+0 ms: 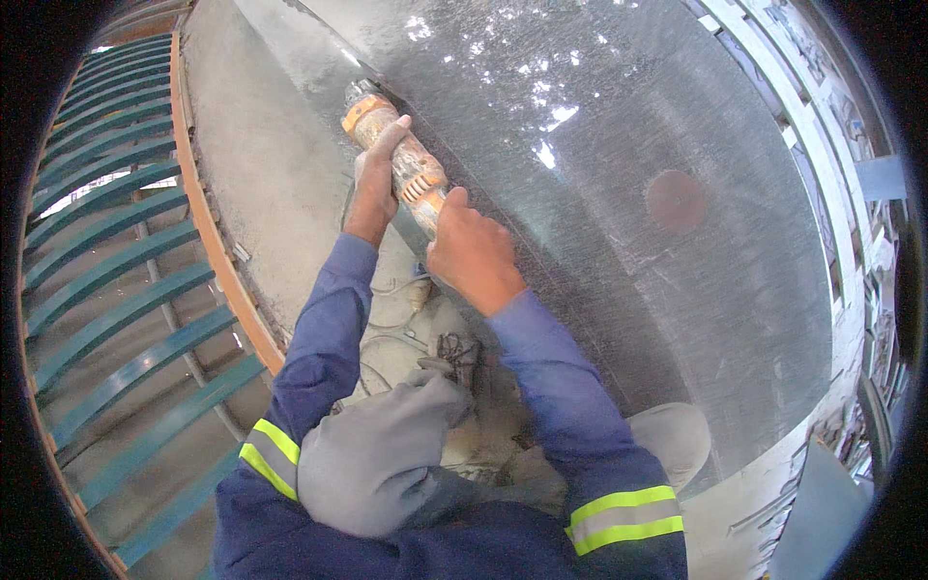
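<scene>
My left hand [375, 188] is closed around the front of a worn, dust-coated grinder [414, 162] with orange collars. My right hand [476, 253] grips the rear of its body. The metal head of the tool points up and left, at the edge of a large grey, glossy sheet [599, 251]. What its tip touches is too small to make out. Light reflections and fine scratches show on the sheet, along with a round brownish spot [677, 201].
On the left stands a rack of curved teal bars [126, 280] with an orange rim [208, 222]. A loose cable [372, 338] lies on the dusty floor [246, 126] near my shoe [457, 356]. Beyond the sheet at right are pale rails [822, 145] and piled scraps.
</scene>
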Demonstrator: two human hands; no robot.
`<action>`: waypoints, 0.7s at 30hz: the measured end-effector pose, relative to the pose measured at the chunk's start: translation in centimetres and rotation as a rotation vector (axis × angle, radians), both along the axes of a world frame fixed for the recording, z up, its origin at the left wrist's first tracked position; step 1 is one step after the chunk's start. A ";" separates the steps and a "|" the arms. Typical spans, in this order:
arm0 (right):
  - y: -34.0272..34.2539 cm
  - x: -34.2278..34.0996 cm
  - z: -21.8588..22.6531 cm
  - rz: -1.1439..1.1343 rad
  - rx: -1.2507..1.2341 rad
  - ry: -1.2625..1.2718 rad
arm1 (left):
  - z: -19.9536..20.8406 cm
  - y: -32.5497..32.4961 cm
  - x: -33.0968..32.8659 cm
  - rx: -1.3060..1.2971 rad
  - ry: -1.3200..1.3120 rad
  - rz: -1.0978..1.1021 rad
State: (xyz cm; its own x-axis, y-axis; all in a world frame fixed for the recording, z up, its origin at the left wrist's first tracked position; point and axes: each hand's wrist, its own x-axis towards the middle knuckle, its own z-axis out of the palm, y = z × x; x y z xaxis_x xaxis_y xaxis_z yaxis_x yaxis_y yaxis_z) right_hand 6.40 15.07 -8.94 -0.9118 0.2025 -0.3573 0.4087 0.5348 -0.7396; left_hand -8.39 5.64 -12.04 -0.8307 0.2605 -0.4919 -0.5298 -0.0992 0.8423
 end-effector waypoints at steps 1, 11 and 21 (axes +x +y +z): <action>0.0 -0.1 -0.1 0.004 -0.003 0.008 | -0.2 -0.2 -0.3 -0.001 0.002 -0.006; -0.3 -0.6 -1.2 -0.010 0.005 0.054 | -0.9 0.0 -0.6 -0.018 0.010 -0.017; 0.2 0.4 0.8 0.019 0.048 -0.017 | 0.8 0.2 0.5 -0.068 -0.006 0.004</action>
